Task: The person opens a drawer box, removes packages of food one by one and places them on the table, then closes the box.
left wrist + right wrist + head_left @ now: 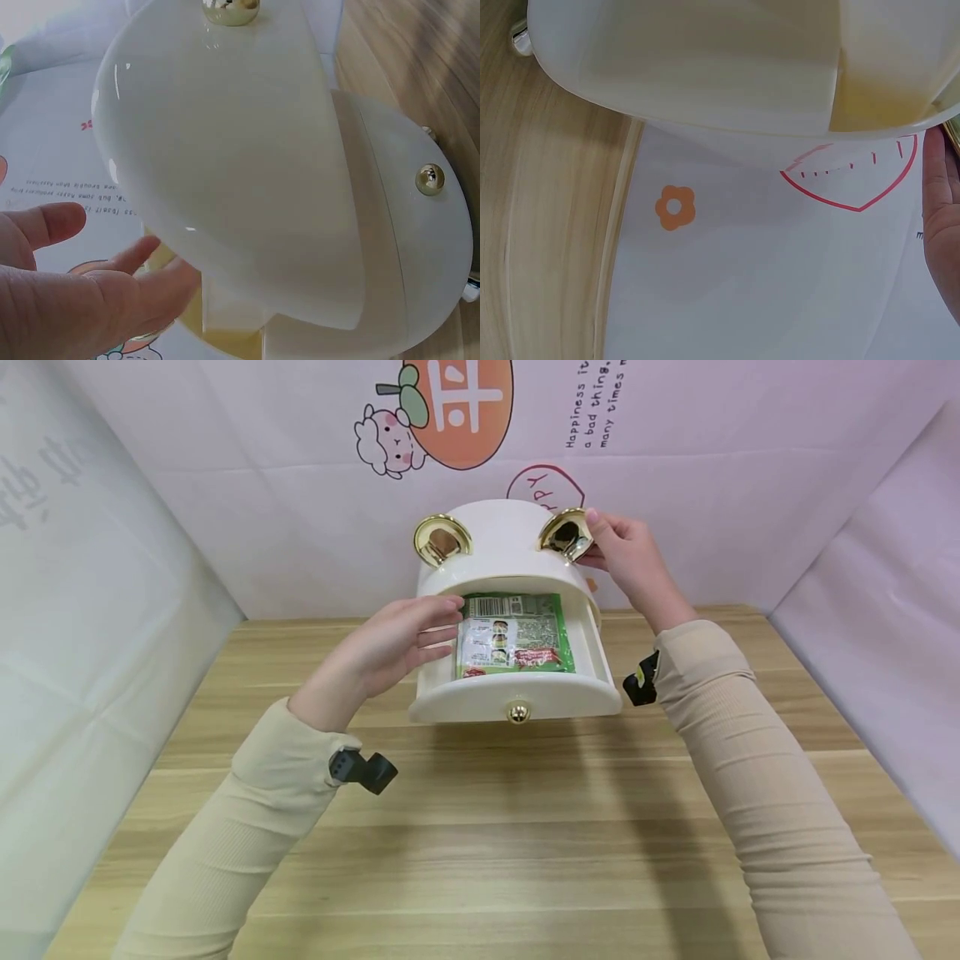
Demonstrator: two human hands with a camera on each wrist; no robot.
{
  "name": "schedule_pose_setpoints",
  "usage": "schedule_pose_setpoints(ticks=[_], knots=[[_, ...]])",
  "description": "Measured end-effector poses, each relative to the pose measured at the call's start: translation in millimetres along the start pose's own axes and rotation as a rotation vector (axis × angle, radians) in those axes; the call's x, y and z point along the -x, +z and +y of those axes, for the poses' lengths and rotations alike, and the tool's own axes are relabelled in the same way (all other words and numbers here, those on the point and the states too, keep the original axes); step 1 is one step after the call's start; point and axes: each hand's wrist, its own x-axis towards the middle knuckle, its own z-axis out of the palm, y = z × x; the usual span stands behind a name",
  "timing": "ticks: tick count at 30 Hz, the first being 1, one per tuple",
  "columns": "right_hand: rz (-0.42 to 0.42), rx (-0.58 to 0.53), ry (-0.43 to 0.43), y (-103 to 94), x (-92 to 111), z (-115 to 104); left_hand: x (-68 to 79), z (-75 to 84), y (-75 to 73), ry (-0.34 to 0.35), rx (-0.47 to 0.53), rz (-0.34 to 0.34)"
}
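Note:
A white rounded cabinet (502,531) with two gold ears stands against the back wall. Its upper drawer (232,150) is pulled out, showing a gold knob (518,712) at the front. Inside the drawer lies a green printed packet (517,635). My left hand (397,639) is at the drawer's left side, its fingers fairly straight and the fingertips by the packet's edge; whether they touch it is unclear. My right hand (626,556) holds the right gold ear (566,533), thumb at its rim and the other fingers partly hidden behind.
Below the upper drawer, the left wrist view shows a closed lower drawer (435,247) with its own gold knob (430,180). The cabinet stands on a wooden table (495,843). Behind it hangs a white printed cloth (285,527). The left gold ear (442,539) sticks up.

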Motion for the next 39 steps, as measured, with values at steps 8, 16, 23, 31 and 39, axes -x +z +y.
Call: schedule_pose_setpoints(ticks=[8,16,23,31,39], knots=[[0.001,-0.017,-0.003,0.1,0,0,-4.8,3.5,2.7,-0.064,0.008,0.026],[0.012,-0.008,-0.026,1.6,0,0,-12.8,4.1,9.6,-0.087,-0.013,-0.018],[0.017,-0.024,-0.029,1.2,0,1,-19.0,4.1,14.8,-0.095,0.034,-0.012],[0.021,-0.031,-0.038,1.7,1,2,-23.9,3.0,21.2,-0.155,0.257,0.082],[0.026,-0.038,-0.044,2.5,1,4,-28.3,-0.6,23.5,-0.204,0.324,0.115]])
